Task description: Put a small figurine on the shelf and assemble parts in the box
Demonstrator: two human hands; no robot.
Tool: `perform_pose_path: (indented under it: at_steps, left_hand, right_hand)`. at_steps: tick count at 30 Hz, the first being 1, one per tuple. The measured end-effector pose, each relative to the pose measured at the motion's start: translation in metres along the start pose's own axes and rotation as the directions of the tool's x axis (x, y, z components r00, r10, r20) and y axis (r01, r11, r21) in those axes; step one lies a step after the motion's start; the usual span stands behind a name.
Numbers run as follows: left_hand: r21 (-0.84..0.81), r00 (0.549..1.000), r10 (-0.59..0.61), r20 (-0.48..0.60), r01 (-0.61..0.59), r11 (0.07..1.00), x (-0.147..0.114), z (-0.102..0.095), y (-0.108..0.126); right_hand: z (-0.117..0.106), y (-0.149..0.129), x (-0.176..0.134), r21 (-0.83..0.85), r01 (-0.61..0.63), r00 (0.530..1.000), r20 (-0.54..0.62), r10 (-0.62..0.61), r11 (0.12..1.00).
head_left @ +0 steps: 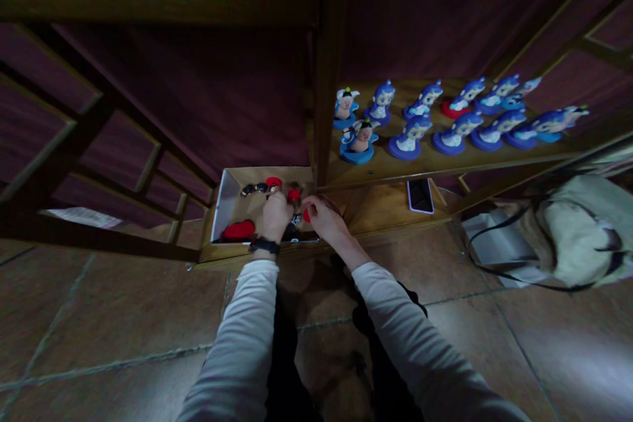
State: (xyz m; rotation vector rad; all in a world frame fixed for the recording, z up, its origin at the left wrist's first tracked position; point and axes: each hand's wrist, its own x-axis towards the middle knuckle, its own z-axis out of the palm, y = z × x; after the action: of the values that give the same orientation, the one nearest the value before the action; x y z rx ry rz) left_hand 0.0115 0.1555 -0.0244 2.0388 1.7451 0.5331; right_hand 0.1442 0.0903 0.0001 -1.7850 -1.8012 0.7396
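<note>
My left hand (275,213), with a black watch on the wrist, reaches into an open box (223,201) on the lowest shelf and closes around small dark and red pieces; exactly what it grips is hidden. My right hand (324,216) sits beside it at the box's right end, fingers closed on a small red piece (307,215). More red pieces (238,231) and dark ones (253,189) lie inside the box. On the shelf above to the right stand several blue figurines (455,135), and two pig-like figurines (359,140) at their left end.
A phone (420,195) lies face up on the lowest shelf, right of my hands. A pale bag with black straps (573,237) rests on the tiled floor (123,336) at the right. A wooden upright (329,66) divides the shelf unit.
</note>
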Motion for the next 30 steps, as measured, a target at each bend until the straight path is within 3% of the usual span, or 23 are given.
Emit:
perform_pose_path:
  at_steps: [3,6,9,15,21,30]
  left_hand:
    - [-0.258,0.981,-0.171,-0.09,0.143,0.956,-0.011,-0.021,-0.011]
    - [-0.595,0.934,-0.354,-0.043,0.261,0.76,-0.027,-0.038,-0.022]
    - [-0.727,0.877,-0.478,-0.048,0.298,0.619,-0.039,-0.05,-0.029]
    - [-0.741,0.878,-0.478,-0.044,0.292,0.604,-0.047,-0.065,-0.038]
    - [-0.74,0.875,-0.482,-0.051,0.291,0.607,-0.041,-0.072,-0.051]
    - [-0.692,0.876,-0.467,-0.117,0.265,0.671,-0.031,-0.074,-0.069]
  right_hand:
    - [0.005,0.002,0.0,-0.01,0.001,0.995,0.1,0.0,1.0]
    - [0.011,0.001,0.001,-0.053,0.048,0.974,0.224,-0.036,0.997]
    - [0.019,-0.005,0.001,-0.114,0.119,0.946,0.315,-0.077,0.986]
    - [0.036,-0.014,0.007,-0.194,0.234,0.894,0.427,-0.133,0.953]
    - [0.041,-0.008,0.025,-0.22,0.161,0.885,0.463,-0.042,0.962]
    - [0.044,-0.022,0.024,-0.361,0.221,0.864,0.503,-0.01,0.906]
